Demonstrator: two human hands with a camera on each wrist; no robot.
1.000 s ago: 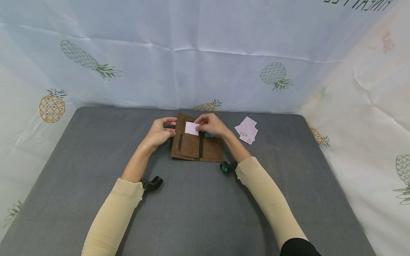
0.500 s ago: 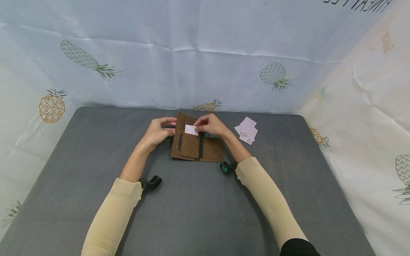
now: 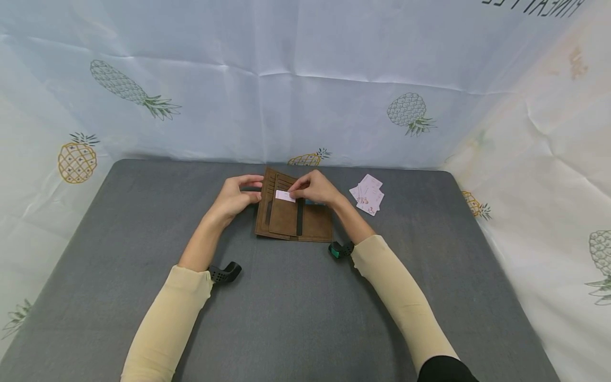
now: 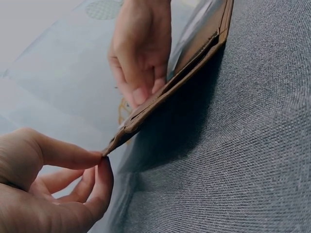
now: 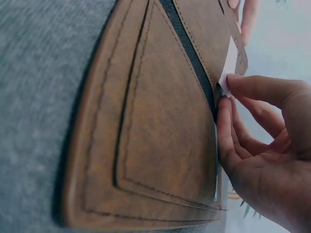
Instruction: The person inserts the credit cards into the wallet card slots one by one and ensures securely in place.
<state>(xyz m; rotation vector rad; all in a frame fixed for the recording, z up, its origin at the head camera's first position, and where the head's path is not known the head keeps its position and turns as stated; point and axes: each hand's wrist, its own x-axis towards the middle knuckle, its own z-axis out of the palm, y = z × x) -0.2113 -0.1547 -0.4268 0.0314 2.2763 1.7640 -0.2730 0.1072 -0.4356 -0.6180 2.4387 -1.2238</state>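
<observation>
A brown wallet (image 3: 285,220) lies spread open on the grey table, its left flap tilted up. My left hand (image 3: 236,195) pinches that flap's outer edge between thumb and fingertips, as the left wrist view shows of the hand (image 4: 58,179). A pale pink card (image 3: 284,196) sits partly in the left inner pocket, its lower part hidden by the leather. My right hand (image 3: 316,188) pinches the card at its right end. Close up in the right wrist view, thumb and fingers hold the white-looking card (image 5: 229,65) beside the wallet's dark middle strip (image 5: 192,56).
Several pink patterned cards (image 3: 369,194) lie fanned on the table right of my right hand. A bluish card edge (image 3: 315,202) shows in the wallet's right pocket. A pineapple-print cloth (image 3: 334,116) hangs behind the table (image 3: 277,318).
The pink card has slid down into the left pocket, so less of it shows. My right hand has followed it slightly; the left hand keeps its grip on the wallet edge.
</observation>
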